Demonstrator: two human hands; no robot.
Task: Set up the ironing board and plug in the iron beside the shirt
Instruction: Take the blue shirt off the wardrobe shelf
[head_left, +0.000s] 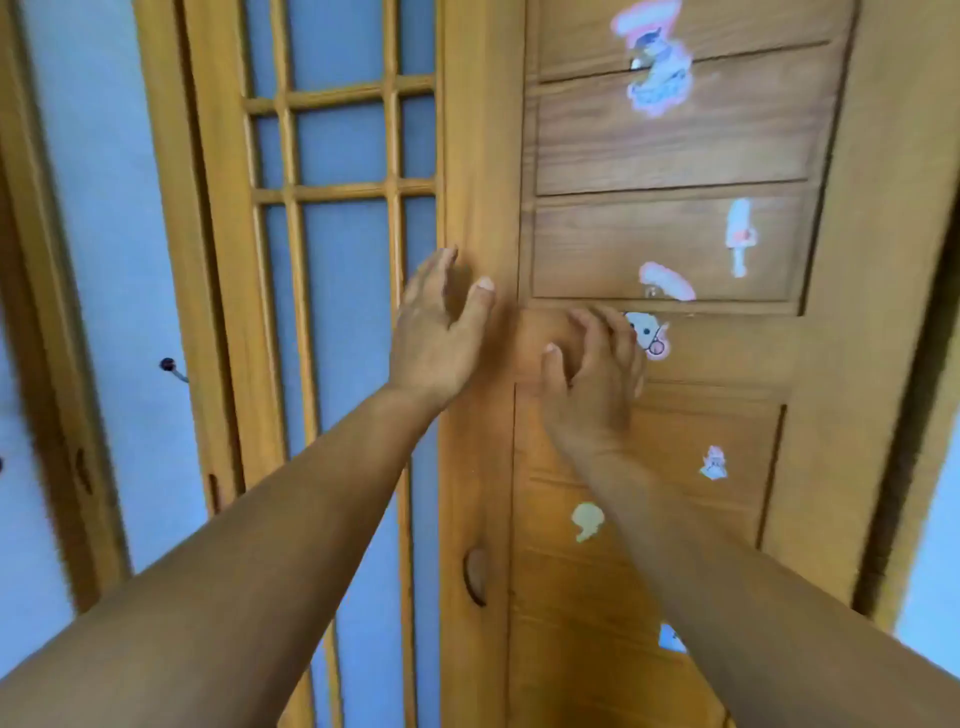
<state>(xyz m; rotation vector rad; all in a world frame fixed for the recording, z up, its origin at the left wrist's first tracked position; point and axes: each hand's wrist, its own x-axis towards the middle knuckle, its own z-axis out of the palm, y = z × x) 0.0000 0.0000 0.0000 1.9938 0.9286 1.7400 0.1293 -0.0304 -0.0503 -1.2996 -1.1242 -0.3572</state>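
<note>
No ironing board, iron or shirt is in view. Both my arms reach forward to a wooden panelled door (670, 249) covered with stickers. My left hand (441, 327) lies at the door's left edge with its fingers straight and its thumb on the door's face. My right hand (592, 364) presses on the door's middle rail with its fingers bent, holding nothing that I can see. The picture is blurred by motion.
To the left stands a wooden lattice door (332, 208) with frosted panes. A half-round finger recess (475, 577) is cut in the panelled door's left stile. A small dark knob (167, 365) shows on the far left frame. A pale wall (935, 571) lies at the right.
</note>
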